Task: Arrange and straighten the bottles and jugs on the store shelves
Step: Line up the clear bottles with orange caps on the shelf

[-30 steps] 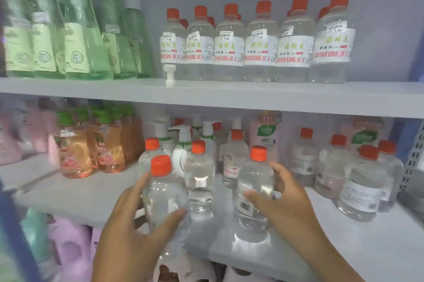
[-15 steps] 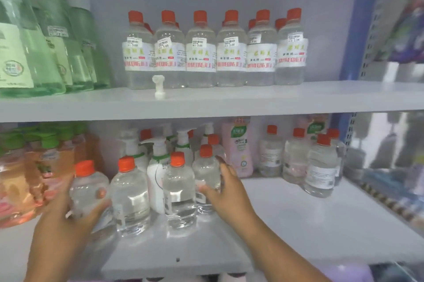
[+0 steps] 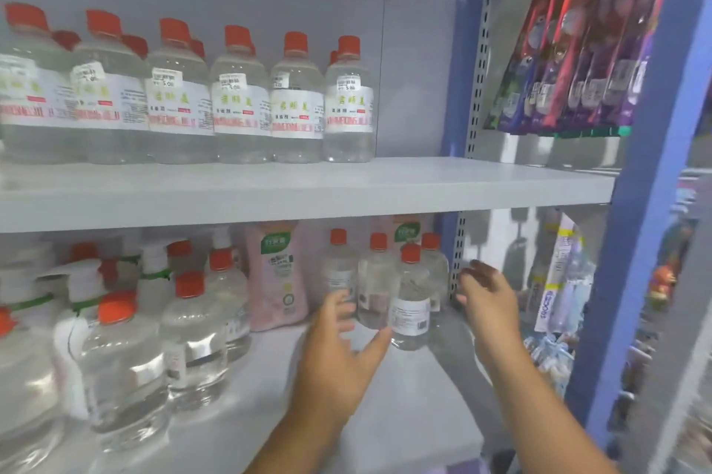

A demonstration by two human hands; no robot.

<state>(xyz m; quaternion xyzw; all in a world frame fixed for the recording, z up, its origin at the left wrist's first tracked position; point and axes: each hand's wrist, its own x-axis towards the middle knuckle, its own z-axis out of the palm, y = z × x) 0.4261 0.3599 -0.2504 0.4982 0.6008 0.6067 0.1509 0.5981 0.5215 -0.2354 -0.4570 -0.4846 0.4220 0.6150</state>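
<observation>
Four small red-capped bottles (image 3: 410, 304) stand between your spread fingers; close left hand (image 3: 339, 350) and right hand (image 3: 486, 304) gently, nudging them upright together.

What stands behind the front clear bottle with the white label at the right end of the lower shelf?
Behind the front clear bottle stand three more red-capped clear bottles and a pink bottle with a green label, mostly hidden. The shelf floor behind them cannot be seen.
</observation>
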